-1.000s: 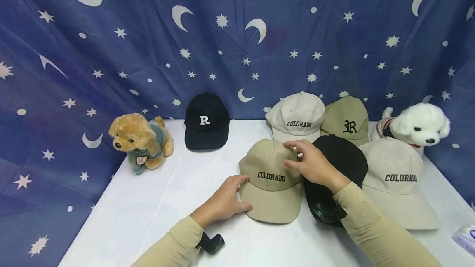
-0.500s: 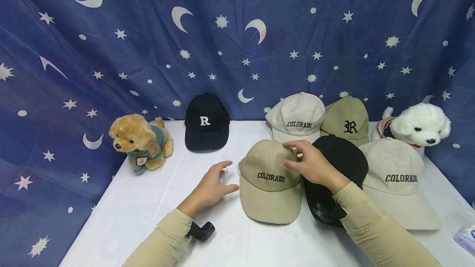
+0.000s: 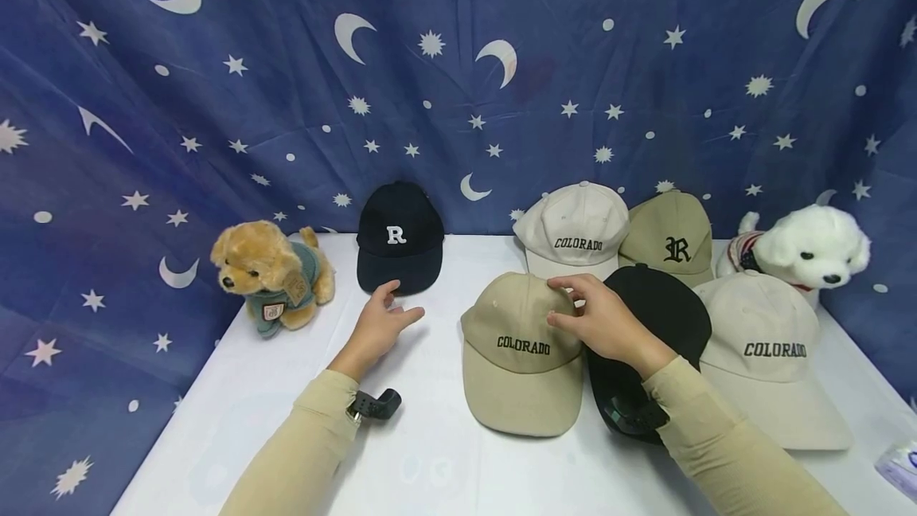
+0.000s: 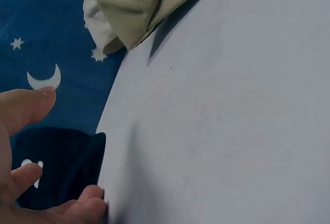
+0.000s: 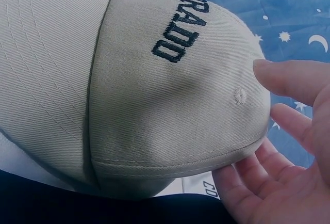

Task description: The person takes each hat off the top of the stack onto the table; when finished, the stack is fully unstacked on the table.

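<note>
My left hand (image 3: 376, 329) reaches forward at the front of a dark cap (image 3: 399, 217) with a white R, which stands by the backdrop. Its thumb and fingers are spread, with nothing between them. The index fingertip overlaps the visor's lower edge; whether it touches, I cannot tell. My right hand (image 3: 609, 321) holds the crown of a khaki COLORADO cap (image 3: 521, 392) at its right side. In the right wrist view the thumb (image 5: 294, 79) lies at the crown, and the other fingers curl at its lower back edge, partly hidden.
Behind the right hand lies a black cap (image 3: 662, 305). Two cream COLORADO caps (image 3: 573, 217) and an olive R cap (image 3: 666, 229) stand on the right. A brown plush dog (image 3: 261, 265) sits left, a white one (image 3: 813, 241) right. A purple-white packet (image 3: 899, 464) lies at the right edge.
My left hand has let go of the khaki cap's left side and moved left and forward to the dark R cap. My right hand and the khaki cap have stayed in place.
</note>
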Demonstrator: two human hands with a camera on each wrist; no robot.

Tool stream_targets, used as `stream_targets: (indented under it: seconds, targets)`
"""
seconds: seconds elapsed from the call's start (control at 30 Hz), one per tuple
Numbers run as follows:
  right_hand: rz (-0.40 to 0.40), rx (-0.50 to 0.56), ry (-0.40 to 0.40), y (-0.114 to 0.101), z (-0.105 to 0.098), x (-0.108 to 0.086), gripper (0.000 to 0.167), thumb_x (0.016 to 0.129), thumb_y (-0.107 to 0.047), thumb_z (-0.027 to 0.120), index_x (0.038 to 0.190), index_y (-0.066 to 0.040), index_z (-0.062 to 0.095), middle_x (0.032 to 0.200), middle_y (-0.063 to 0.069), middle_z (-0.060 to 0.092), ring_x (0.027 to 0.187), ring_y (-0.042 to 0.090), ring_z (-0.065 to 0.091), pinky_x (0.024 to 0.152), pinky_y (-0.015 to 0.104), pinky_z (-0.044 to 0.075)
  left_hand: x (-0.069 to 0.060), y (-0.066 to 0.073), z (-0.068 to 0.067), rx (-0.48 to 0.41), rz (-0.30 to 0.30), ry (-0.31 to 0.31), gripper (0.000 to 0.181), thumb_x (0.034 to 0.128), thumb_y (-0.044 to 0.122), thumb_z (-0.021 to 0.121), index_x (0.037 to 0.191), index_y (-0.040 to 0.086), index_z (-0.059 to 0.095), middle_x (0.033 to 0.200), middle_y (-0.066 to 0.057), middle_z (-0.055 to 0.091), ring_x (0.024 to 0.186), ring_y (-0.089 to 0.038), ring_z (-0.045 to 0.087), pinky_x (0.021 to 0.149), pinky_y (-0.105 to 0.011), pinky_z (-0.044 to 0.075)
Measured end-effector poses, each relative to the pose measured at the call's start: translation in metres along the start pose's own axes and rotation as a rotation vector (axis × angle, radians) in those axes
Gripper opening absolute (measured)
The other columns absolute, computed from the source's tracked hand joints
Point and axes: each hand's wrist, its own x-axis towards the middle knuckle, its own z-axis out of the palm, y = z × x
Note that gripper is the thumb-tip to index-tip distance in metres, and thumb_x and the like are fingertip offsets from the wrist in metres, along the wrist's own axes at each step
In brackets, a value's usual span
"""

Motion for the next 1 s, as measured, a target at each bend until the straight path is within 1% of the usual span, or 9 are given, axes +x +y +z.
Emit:
stream_targets:
  seconds: [0.13,0.27,0.37,0.5,0.6,0.73,0.83,0.93,1.0]
  targets:
    - [-0.008,-0.001,0.009,0.001,0.001,-0.001,0.047,0.089,-0.012,0.076,0.131,0.002,0.060,0.129,0.021,0.054,0.106,0.032,0.054,0.088,0.047,0.052,0.009,-0.002,-0.003,-0.096,-0.029,-0.018,0.083,0.0889,0.018,0.076,0.156,0.007,0.028,0.155,-0.030,0.025,0.140,-0.040,0.036,0.110,-0.048,0.037]
    - [-0.014,-0.002,0.015,0.001,0.001,-0.002,0.047,0.089,-0.012,0.076,0.131,0.002,0.060,0.128,0.021,0.055,0.106,0.032,0.055,0.088,0.047,0.052,0.016,-0.003,-0.005,-0.155,-0.025,-0.026,0.084,0.0902,0.017,0.075,0.157,0.006,0.025,0.155,-0.030,0.025,0.144,-0.038,0.028,0.113,-0.050,0.032]
    - [-0.012,-0.002,0.015,0.002,0.001,-0.002,0.047,0.089,-0.011,0.076,0.131,0.002,0.060,0.129,0.021,0.054,0.106,0.032,0.055,0.089,0.048,0.052,0.020,-0.004,-0.004,-0.196,-0.021,-0.007,0.083,0.0912,0.015,0.074,0.157,0.005,0.025,0.153,-0.030,0.029,0.140,-0.037,0.033,0.112,-0.047,0.034]
    - [-0.008,0.003,0.011,0.001,0.001,-0.003,0.047,0.089,-0.010,0.076,0.132,0.002,0.060,0.130,0.021,0.054,0.107,0.033,0.055,0.089,0.048,0.052,0.024,-0.008,-0.002,-0.247,-0.026,0.030,0.079,0.0928,0.013,0.071,0.156,0.002,0.026,0.144,-0.029,0.036,0.128,-0.033,0.044,0.108,-0.043,0.039]
    - [-0.006,0.005,0.007,0.001,0.001,-0.002,0.048,0.089,-0.010,0.075,0.132,0.002,0.059,0.130,0.021,0.053,0.107,0.033,0.054,0.090,0.049,0.052,0.025,-0.010,-0.001,-0.267,-0.026,0.066,0.076,0.0931,0.012,0.070,0.155,0.001,0.028,0.133,-0.026,0.041,0.117,-0.030,0.048,0.102,-0.037,0.042]
    - [-0.006,0.005,0.007,0.001,0.002,-0.002,0.048,0.089,-0.010,0.075,0.132,0.003,0.059,0.130,0.021,0.053,0.108,0.033,0.054,0.090,0.049,0.051,0.027,-0.011,0.000,-0.267,-0.022,0.137,0.072,0.0920,0.012,0.072,0.153,0.002,0.034,0.118,-0.018,0.046,0.103,-0.022,0.050,0.085,-0.026,0.046]
    - [-0.005,0.004,0.008,0.001,0.002,-0.002,0.048,0.089,-0.010,0.075,0.132,0.003,0.059,0.130,0.021,0.053,0.108,0.033,0.054,0.090,0.049,0.052,0.028,-0.012,-0.001,-0.311,-0.018,0.200,0.067,0.0926,0.011,0.071,0.151,0.002,0.038,0.106,-0.012,0.047,0.088,-0.014,0.051,0.074,-0.020,0.046]
    - [-0.004,0.002,0.008,0.001,0.002,-0.002,0.048,0.089,-0.010,0.075,0.132,0.003,0.059,0.130,0.021,0.053,0.108,0.033,0.054,0.090,0.049,0.051,0.031,-0.013,-0.002,-0.410,-0.015,0.243,0.063,0.0939,0.006,0.068,0.149,0.000,0.039,0.098,-0.009,0.046,0.078,-0.008,0.053,0.075,-0.018,0.051]
    - [-0.005,-0.001,0.009,0.001,0.002,-0.002,0.048,0.089,-0.010,0.075,0.132,0.003,0.059,0.131,0.022,0.053,0.108,0.033,0.054,0.090,0.049,0.051,0.032,-0.013,-0.002,-0.453,-0.009,0.249,0.064,0.0948,0.006,0.067,0.150,-0.001,0.036,0.099,-0.010,0.047,0.077,-0.006,0.057,0.078,-0.020,0.052]
